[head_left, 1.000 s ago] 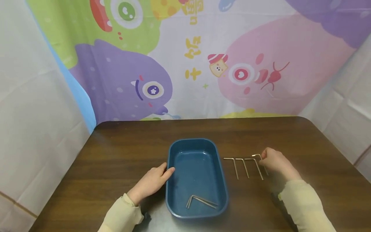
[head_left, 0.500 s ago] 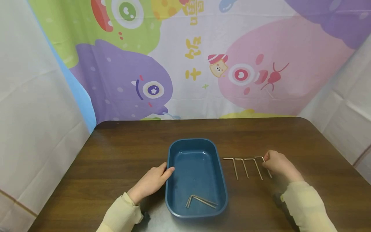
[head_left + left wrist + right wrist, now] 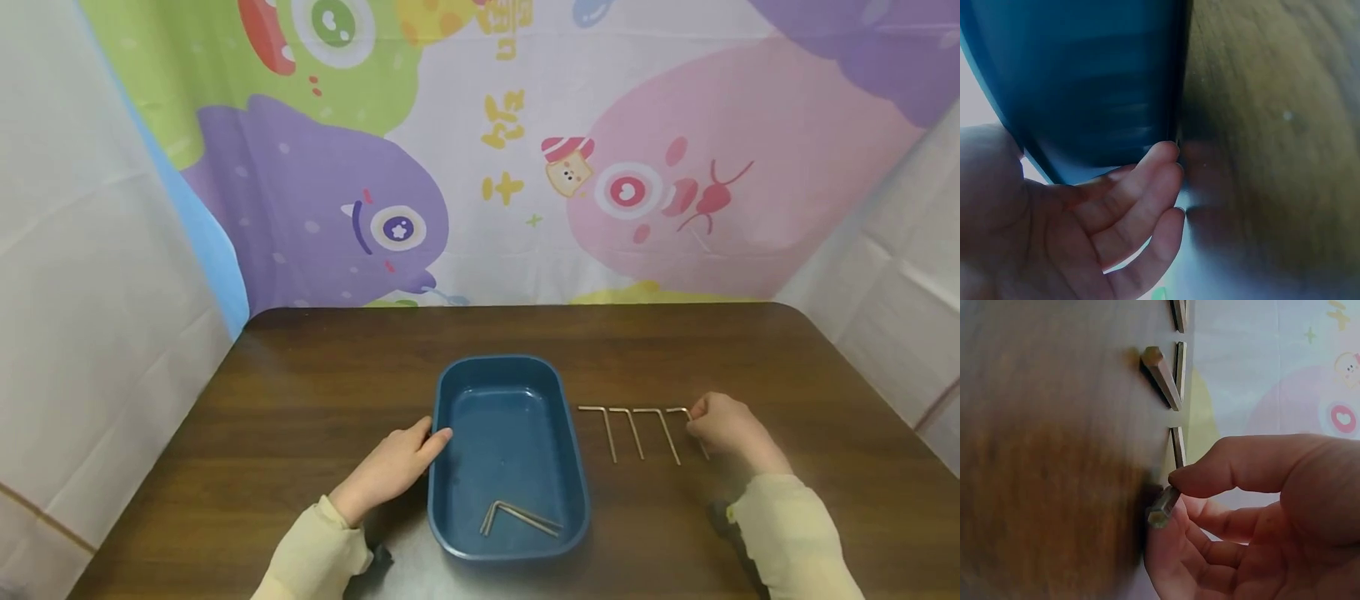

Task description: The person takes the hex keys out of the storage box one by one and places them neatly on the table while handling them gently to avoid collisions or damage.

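Note:
My left hand (image 3: pixel 393 469) holds the left wall of a blue rectangular tray (image 3: pixel 502 437), the thumb over its rim and the other fingers outside. In the left wrist view those fingers (image 3: pixel 1163 181) are bent against the tray's outer wall, close to the table. Inside the tray's near end lie L-shaped hex keys (image 3: pixel 528 520), overlapping. To the right of the tray, my right hand (image 3: pixel 735 427) pinches a hex key (image 3: pixel 1163 509) between thumb and fingers at the right end of a row. Three other hex keys (image 3: pixel 670 435) lie there, long arms pointing toward me.
The brown wooden table (image 3: pixel 330 367) has a rounded far edge. Behind it hangs a cartoon-printed cloth (image 3: pixel 510 242). Pale sheets (image 3: pixel 112 250) close off both sides.
My right hand has moved slightly right and toward me, bringing the pinched hex key down in line with the row. The left hand and tray have stayed in place.

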Demonstrator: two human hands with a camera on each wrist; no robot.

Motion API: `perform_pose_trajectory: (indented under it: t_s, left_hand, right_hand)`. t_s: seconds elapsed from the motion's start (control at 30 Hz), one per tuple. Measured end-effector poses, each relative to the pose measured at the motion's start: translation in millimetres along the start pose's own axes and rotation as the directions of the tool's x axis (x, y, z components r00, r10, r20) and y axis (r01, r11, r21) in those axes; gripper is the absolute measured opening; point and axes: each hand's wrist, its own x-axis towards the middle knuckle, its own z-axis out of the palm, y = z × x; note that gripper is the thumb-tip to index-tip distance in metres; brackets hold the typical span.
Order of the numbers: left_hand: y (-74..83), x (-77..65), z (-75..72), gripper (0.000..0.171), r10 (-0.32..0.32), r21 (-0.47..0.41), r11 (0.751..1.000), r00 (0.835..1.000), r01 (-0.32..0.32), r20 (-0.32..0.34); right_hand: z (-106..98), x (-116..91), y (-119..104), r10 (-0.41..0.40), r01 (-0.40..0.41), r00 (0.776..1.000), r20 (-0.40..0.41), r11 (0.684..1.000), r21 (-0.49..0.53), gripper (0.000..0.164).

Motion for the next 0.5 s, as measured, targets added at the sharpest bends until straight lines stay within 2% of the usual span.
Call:
perform_pose_trajectory:
  t_s: [0.17,0.5]
  left_hand:
    - [0.7,-0.3,-1.3,0.033,-0.011,0.002,1.000,1.000,0.011,-0.006]
    - [4.2,-2.1,-1.9,0.031,-0.011,0.013,1.000,1.000,0.012,-0.023]
  right_hand:
    - [0.6,0.5,0.1,0.003,-0.003,1.000,-0.008,1.000,-0.004,0.020]
    - [3.4,1.9,-0.7,0.007,-0.009,0.998,-0.061,0.999,-0.033,0.015]
